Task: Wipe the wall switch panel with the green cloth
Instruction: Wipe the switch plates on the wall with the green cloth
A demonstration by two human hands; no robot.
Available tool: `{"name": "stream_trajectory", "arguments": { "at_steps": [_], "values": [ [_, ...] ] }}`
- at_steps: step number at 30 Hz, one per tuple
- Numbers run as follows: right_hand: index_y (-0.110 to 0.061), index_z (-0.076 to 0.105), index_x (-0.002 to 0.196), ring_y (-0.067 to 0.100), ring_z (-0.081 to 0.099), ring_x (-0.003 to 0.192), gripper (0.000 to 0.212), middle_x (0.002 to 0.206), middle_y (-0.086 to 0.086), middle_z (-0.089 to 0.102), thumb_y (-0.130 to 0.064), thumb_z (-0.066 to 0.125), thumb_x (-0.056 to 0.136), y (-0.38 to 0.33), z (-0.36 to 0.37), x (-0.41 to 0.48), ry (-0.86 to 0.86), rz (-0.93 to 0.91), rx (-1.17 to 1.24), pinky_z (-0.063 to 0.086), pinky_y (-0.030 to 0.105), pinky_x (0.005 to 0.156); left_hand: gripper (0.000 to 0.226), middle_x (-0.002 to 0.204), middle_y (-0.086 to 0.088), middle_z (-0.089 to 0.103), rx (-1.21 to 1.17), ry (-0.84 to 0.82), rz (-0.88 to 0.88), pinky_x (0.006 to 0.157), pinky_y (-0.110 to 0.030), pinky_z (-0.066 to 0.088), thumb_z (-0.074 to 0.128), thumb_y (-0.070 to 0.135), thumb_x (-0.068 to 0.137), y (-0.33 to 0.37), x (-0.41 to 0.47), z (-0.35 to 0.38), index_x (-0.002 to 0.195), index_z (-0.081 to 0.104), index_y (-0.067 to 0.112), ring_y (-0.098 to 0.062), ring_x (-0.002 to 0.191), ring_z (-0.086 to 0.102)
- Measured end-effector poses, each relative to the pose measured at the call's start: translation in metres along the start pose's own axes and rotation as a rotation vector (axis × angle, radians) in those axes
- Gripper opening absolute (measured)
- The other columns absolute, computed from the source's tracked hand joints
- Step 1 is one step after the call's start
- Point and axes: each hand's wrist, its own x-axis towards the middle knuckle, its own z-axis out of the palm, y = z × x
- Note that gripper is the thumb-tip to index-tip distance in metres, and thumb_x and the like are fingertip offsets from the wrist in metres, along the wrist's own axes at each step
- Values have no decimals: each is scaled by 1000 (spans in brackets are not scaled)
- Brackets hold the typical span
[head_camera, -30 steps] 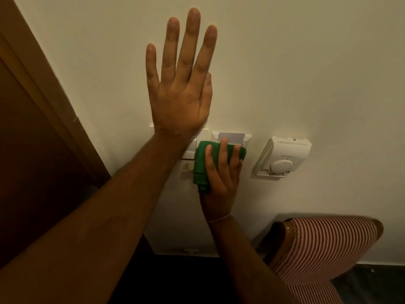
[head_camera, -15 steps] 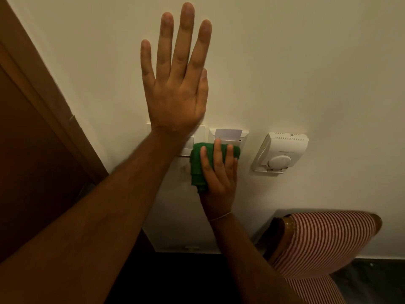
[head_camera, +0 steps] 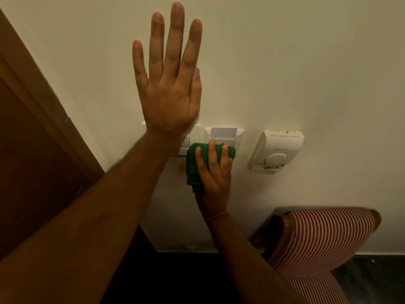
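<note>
My right hand [head_camera: 215, 172] presses the green cloth [head_camera: 192, 165] flat-fingered on the switch panel [head_camera: 219, 137]; left hand [head_camera: 168, 91] is spread on the wall above. Risks: flipping a switch, knocking out the card [head_camera: 223, 131] just above my fingertips.

The wall [head_camera: 306, 62] lies bare across the upper right of the frame, open room for a hand. At centre, the left hand [head_camera: 169, 93] and its forearm cover the left part of the switch panel [head_camera: 195, 134]. The right hand [head_camera: 215, 172] presses the green cloth [head_camera: 192, 165] over the panel's lower middle. Just right of the panel, the thermostat [head_camera: 276, 150] juts out. The door frame [head_camera: 43, 106] bounds the left side; a striped chair [head_camera: 324, 242] blocks the lower right.
</note>
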Motion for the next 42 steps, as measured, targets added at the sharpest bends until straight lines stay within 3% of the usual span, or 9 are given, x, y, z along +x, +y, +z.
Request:
{"name": "stream_trajectory", "arguments": {
  "at_steps": [5, 8, 13, 19, 24, 29, 33, 36, 42],
  "values": [
    [-19, 35, 161, 30, 7, 168, 53, 179, -2, 12, -38, 53, 115, 31, -20, -8, 62, 81, -29, 13, 53, 136, 63, 180, -14, 26, -11, -5, -15, 139, -58, 4, 34, 35, 123, -4, 1, 0, 179, 5, 31, -16, 173, -9],
    [-17, 38, 160, 32, 7, 167, 49, 179, -3, 12, -39, 46, 117, 26, -20, -14, 76, 211, 30, 17, 57, 135, 62, 180, -14, 25, 3, -30, -22, 139, -59, 4, 32, 37, 123, -3, 1, -2, 178, 5, 31, -14, 171, -13],
    [-12, 47, 155, 32, 5, 168, 45, 179, -2, 11, -34, 47, 116, -1, -2, -7, 7, 81, 91, 6, 52, 137, 62, 180, -16, 26, -14, -24, -15, 139, -58, 4, 34, 33, 123, 0, 1, -3, 178, 6, 29, -16, 172, -9],
    [-13, 48, 155, 29, 8, 168, 44, 171, 8, 26, -34, 45, 116, 1, -7, -6, -45, 41, 69, 7, 49, 137, 62, 178, -19, 30, 16, -27, -21, 137, -61, 8, 31, 33, 124, 1, 1, -4, 182, 13, 20, -44, 166, 28],
    [-17, 46, 156, 27, 3, 168, 55, 177, 0, 13, -19, 66, 105, 9, -19, 6, 23, 76, 52, 7, 46, 137, 58, 178, -18, 29, 62, -48, -31, 137, -63, 11, 31, 35, 124, -2, 0, -6, 178, 29, 16, -43, 166, 27],
    [-21, 36, 163, 34, 9, 167, 63, 179, -1, 12, -22, 66, 108, 2, -15, 31, 129, 62, 67, 11, 52, 136, 55, 177, -19, 32, 61, -55, -38, 137, -67, 16, 37, 32, 123, -2, -1, -3, 175, 33, 15, -45, 165, 30],
    [-18, 32, 163, 30, 4, 168, 68, 177, 5, 17, -27, 68, 106, 4, -8, 13, 76, 41, -34, 6, 50, 137, 64, 179, -16, 29, 21, -38, -32, 139, -64, 12, 36, 34, 123, -2, 3, -2, 182, 14, 20, -39, 171, 25],
    [-20, 30, 161, 25, 0, 168, 77, 168, 11, 30, -28, 73, 99, 13, -7, -13, 5, -10, -136, 1, 46, 138, 63, 181, -13, 23, 44, -51, -25, 139, -58, 4, 32, 35, 123, -1, 1, -6, 179, 5, 28, -24, 176, 5],
    [-20, 35, 162, 29, 5, 168, 74, 179, -1, 11, -23, 77, 101, 11, -9, 15, 80, -4, -36, 5, 49, 137, 57, 179, -15, 29, 73, -54, -35, 138, -57, 4, 36, 34, 122, 2, 0, -6, 176, 30, 19, -38, 167, 27]
  ]
}}
